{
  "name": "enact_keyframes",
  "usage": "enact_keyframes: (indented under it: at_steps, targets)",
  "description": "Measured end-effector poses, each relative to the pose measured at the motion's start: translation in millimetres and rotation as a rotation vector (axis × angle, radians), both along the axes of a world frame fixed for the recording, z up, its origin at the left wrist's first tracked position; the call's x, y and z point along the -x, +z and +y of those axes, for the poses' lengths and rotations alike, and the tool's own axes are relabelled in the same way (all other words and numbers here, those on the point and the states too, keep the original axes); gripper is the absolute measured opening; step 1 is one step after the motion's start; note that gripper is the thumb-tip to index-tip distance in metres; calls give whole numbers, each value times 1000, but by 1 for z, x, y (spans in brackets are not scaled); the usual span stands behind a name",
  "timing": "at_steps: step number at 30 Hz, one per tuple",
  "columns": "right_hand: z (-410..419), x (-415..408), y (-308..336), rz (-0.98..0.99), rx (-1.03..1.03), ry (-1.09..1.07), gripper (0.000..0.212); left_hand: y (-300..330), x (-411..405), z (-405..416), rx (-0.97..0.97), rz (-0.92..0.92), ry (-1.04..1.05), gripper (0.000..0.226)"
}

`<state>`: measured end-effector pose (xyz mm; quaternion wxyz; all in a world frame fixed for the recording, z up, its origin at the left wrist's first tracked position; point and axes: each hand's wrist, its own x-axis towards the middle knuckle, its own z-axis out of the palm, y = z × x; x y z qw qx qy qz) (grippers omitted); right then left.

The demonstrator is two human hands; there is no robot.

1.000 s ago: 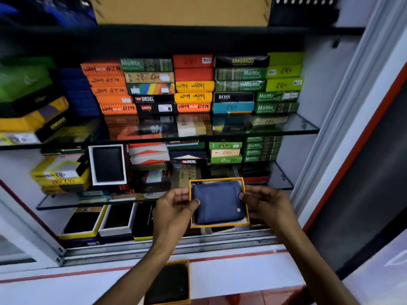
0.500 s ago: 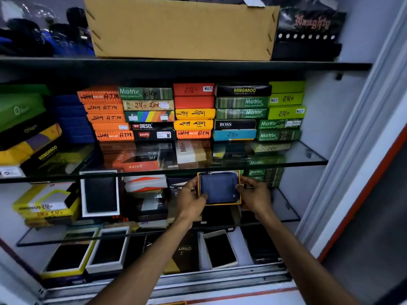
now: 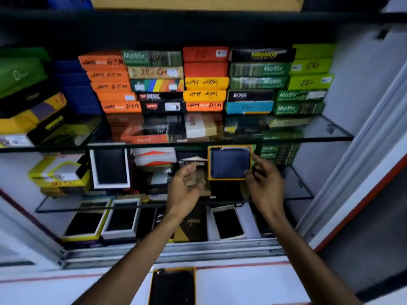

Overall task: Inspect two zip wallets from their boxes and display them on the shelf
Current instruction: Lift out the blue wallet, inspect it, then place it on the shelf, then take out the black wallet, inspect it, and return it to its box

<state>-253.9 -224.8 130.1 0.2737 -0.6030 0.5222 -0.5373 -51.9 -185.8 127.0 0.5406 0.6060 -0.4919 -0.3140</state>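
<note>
A navy zip wallet in its orange-rimmed box (image 3: 229,163) stands upright on the middle glass shelf (image 3: 301,190), leaning back just under the upper glass shelf. My right hand (image 3: 265,183) is beside the box's lower right corner, fingertips at or near its rim. My left hand (image 3: 185,188) hovers apart from the box to its left, fingers spread, holding nothing. A second orange-rimmed box with a black wallet (image 3: 172,287) lies flat on the white counter at the bottom edge of view.
Stacked colourful wallet boxes (image 3: 204,80) fill the upper glass shelf. A white-framed black wallet (image 3: 110,167) stands upright at the left of the middle shelf. Open boxed wallets (image 3: 120,219) lie on the bottom level behind a metal sliding track (image 3: 171,252).
Both hands carried the navy wallet box up and back onto the middle shelf, where it now stands. My left hand has let go and drawn away; my right stays at its corner.
</note>
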Motion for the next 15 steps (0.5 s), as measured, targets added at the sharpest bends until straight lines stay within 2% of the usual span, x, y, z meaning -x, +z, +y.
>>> enact_keyframes:
  at_steps: [2,4,8,10,13,15]
  targets:
    - [34,-11,-8,-18,79,14,39,-8,-10,29,33,-8,37,41]
    - [64,-25,-31,13,41,74,35,-24,-23,63,1,24,75,38]
    - [116,-57,-102,219,-358,312,17,-82,-46,130,-270,35,158,23]
    - [135,-69,-134,398,-500,401,18,-116,-57,157,-464,25,199,12]
    - [153,-84,-162,579,-676,514,21,-158,-68,180,-665,40,224,17]
    - [157,-93,-172,663,-753,517,29,-177,-73,185,-759,32,250,36]
